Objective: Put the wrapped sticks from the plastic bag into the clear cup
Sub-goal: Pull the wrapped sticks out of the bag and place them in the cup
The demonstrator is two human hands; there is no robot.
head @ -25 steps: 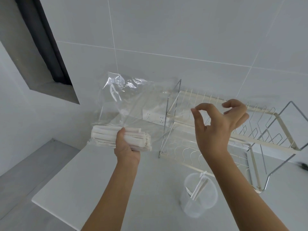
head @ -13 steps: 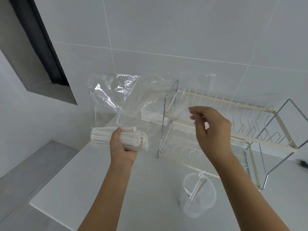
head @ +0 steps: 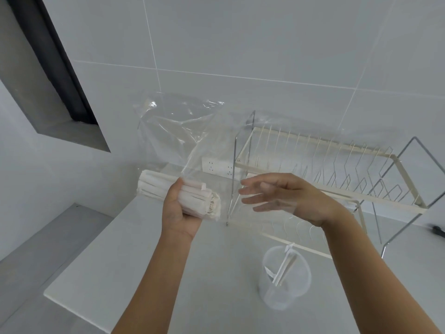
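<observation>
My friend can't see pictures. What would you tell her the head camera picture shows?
A person's left hand grips a bundle of wrapped sticks inside a clear plastic bag, while the open right hand reaches toward the bag's opening. Below, a clear cup on the white counter holds a few sticks, beside a wire dish rack.

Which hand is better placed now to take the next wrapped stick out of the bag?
The right hand: it is open and reaching toward the bundle's end. The left hand grips the wrapped sticks through the plastic bag.

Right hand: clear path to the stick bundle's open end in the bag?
Probably yes. The right hand is open at the plastic bag mouth, level with the wrapped sticks gripped by the left hand; only loose film lies between.
</observation>
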